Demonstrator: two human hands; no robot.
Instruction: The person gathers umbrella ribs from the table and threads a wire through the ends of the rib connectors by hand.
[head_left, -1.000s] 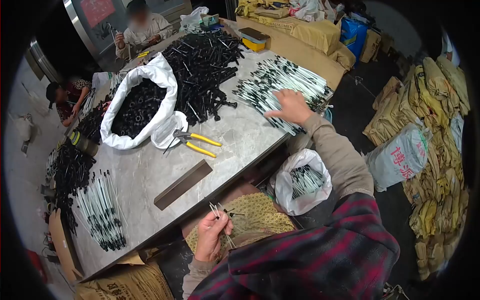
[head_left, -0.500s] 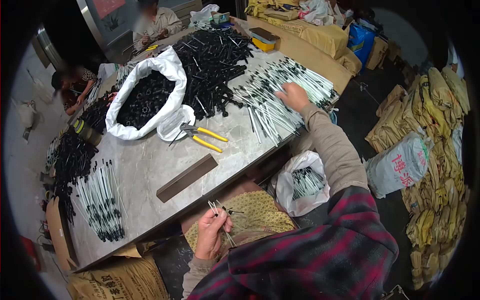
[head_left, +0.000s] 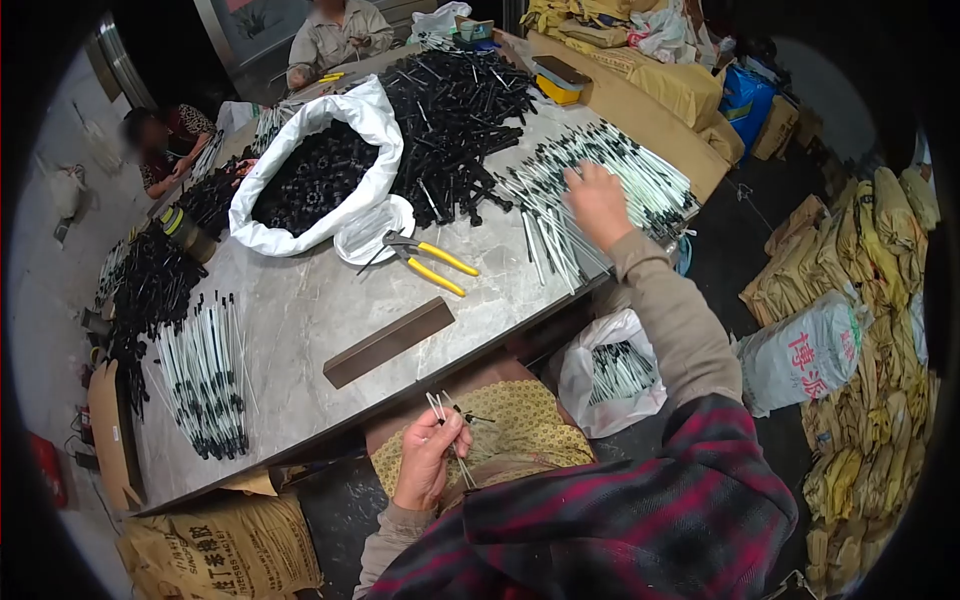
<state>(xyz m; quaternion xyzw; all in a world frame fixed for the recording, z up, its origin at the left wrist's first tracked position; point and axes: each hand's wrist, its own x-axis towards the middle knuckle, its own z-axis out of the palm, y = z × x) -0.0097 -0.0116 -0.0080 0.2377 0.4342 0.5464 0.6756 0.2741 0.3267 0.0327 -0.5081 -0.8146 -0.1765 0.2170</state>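
Note:
My left hand (head_left: 430, 452) is closed around a few thin white rods (head_left: 440, 408) above my lap; a small black fitting (head_left: 478, 417) juts out beside the fingers. My right hand (head_left: 597, 205) rests on the wide pile of white rods with black ends (head_left: 640, 170) at the table's right side. Its fingers are curled down among the rods, and what they grip is hidden. To its left lies a heap of black plastic parts (head_left: 460, 100). Yellow-handled pliers (head_left: 437, 265) and a dark rectangular bar (head_left: 390, 343) lie nearer me on the grey table (head_left: 290, 310).
A white sack (head_left: 285, 240) of black parts stands on the table, left of the heap. Another bundle of white rods (head_left: 200, 370) lies at the left. Below the table edge is a white bag (head_left: 645, 400) of rods. Two people sit across the table.
My right hand has shifted slightly over the rod pile, its fingers now turned more away from me. The left hand keeps its rods. The whole view has swung a little.

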